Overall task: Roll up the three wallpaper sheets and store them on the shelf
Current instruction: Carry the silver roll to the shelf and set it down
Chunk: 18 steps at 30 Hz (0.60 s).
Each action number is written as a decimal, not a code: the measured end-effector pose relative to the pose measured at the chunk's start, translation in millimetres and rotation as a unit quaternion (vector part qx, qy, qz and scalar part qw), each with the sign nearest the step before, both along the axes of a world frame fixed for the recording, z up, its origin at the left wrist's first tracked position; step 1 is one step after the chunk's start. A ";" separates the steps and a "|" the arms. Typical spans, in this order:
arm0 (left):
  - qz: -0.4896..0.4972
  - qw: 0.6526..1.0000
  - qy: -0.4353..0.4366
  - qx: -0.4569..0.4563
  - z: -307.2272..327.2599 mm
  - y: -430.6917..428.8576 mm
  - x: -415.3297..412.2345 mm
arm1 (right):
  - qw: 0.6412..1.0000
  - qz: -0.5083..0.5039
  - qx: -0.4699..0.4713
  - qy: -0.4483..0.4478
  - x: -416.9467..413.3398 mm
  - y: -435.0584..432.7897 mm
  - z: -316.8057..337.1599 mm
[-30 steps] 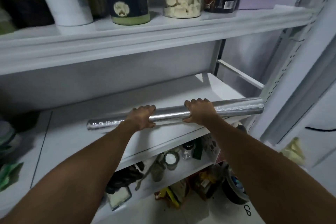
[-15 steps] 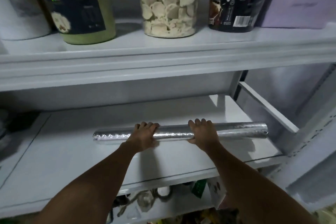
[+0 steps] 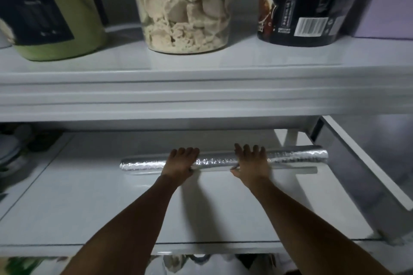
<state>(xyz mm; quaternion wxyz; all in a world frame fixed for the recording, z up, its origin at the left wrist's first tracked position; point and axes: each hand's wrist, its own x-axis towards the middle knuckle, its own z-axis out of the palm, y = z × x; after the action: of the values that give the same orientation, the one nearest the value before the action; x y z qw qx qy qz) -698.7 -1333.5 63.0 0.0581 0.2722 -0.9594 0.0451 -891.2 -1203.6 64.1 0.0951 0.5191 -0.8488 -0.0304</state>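
So the silver wallpaper roll (image 3: 214,161) is lying flat on the shelf (image 3: 89,196), running crosswise under both hands, toward the back of the board; its ends stick out past each hand, further on the right side. The left hand (image 3: 180,161) is draped over it, fingers curled across the top and thumb tucked at the near side, so it's gripping the roll. The right hand (image 3: 251,163) has its fingers spread and fairly straight on top, resting on it more than grabbing.

Above the hands there's an upper shelf (image 3: 201,87); over the left hand sits a green canister (image 3: 73,18), between the hands a clear jar (image 3: 185,6) of pale dried slices, over the right hand a black container (image 3: 308,2) with a barcode.
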 end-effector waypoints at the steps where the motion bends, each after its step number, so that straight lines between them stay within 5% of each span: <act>1: 0.000 1.000 -0.003 -0.009 -1.0 -2.1 -1.5 | 1.000 -0.002 -0.006 0.003 0.1 -3.5 -1.4; 9: 0.029 0.997 -0.060 0.044 1.8 -9.6 -7.5 | 1.000 0.004 0.005 0.000 -9.8 -2.0 -10.6; 18: -0.027 0.997 -0.065 -0.027 11.9 -21.4 1.3 | 0.999 0.025 0.033 -0.028 -10.1 12.3 14.0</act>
<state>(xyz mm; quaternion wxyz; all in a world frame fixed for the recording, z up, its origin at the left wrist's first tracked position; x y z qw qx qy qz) -697.4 -1354.9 74.9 0.0039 0.2405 -0.9668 0.0866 -901.3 -1191.4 78.1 0.0548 0.5440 -0.8363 -0.0415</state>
